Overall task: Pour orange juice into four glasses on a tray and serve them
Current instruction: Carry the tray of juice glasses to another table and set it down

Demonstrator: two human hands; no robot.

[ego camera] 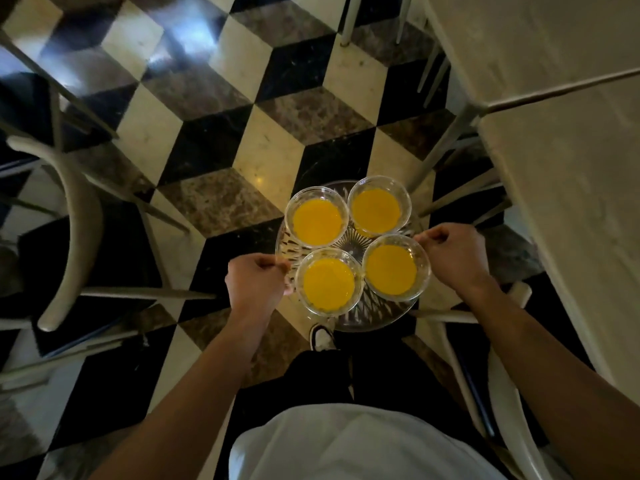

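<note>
Tray carried in both hands over tiled floor

Tray [377, 317] is clear cut glass, and we hold it between us: left hand [254, 284] curled tight on its near-left rim, right hand [450, 254] clamped on the right rim. Four glasses [317, 216] of orange juice [376, 211] stand on it between the hands, touching or nearly so. Checkered floor [214, 140] below; white table [561, 133] beyond the right hand.

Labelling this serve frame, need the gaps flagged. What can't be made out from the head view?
- Left hand and right hand on the tray: fingers curl under the rim, so the grip below is hidden.
- Tray centre: covered by the four glasses.
- Table: cut off by the right edge; its top can't be judged.
- Shoe: mostly behind the tray.
</note>
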